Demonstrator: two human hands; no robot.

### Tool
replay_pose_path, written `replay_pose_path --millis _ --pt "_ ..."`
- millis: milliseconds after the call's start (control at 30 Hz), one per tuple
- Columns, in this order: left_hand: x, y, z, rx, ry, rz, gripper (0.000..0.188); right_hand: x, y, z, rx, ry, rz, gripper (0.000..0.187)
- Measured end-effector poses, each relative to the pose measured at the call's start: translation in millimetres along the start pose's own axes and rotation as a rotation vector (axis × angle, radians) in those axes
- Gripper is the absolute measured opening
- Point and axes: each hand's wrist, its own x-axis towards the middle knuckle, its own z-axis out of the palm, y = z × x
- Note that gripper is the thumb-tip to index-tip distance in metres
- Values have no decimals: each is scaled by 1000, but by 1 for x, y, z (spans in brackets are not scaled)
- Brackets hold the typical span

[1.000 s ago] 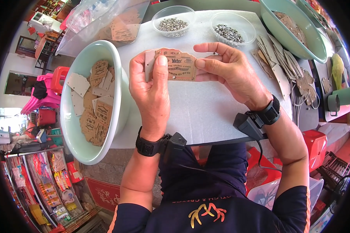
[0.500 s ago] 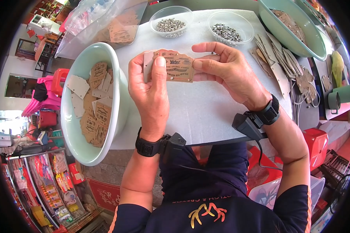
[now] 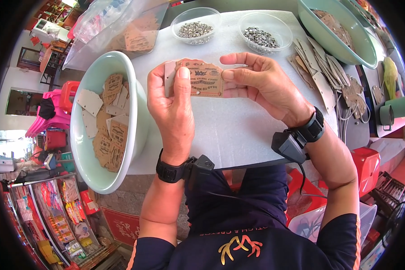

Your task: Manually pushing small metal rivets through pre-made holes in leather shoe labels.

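Observation:
A brown printed cardboard tag (image 3: 204, 81) with a scalloped edge and small metal studs is held over the white work surface. My left hand (image 3: 173, 103) grips its left part, thumb on top, with a pale card edge showing under that thumb. At the tag's right end, my right hand (image 3: 263, 85) pinches it between thumb and fingers, the index finger raised off it. Beyond the hands stand two clear round tubs: the left tub (image 3: 196, 15) holds small silver metal pieces, the right tub (image 3: 256, 20) darker shiny ones.
To the left, a pale green basin (image 3: 132, 108) holds many brown and white tags. Stacked white cards (image 3: 321, 67) lie at the right, beside another green basin (image 3: 366, 56) of tags. A clear plastic bag (image 3: 99, 27) with more tags sits at the far left.
Both hands still hold the tag and have barely shifted. The right index finger has moved slightly down and left. The whole view has shifted a little.

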Motion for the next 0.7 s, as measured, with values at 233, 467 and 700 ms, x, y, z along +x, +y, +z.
replay_pose_path --millis 233,467,700 --pt "0 -1 0 14 4 9 26 -2 -2 2 -41 21 7 34" --pt "-1 4 2 7 -22 -46 24 -2 -1 3 -45 42 -38 38" --pt "5 4 -2 -72 -24 -116 24 1 2 2 -70 -21 -84 32"
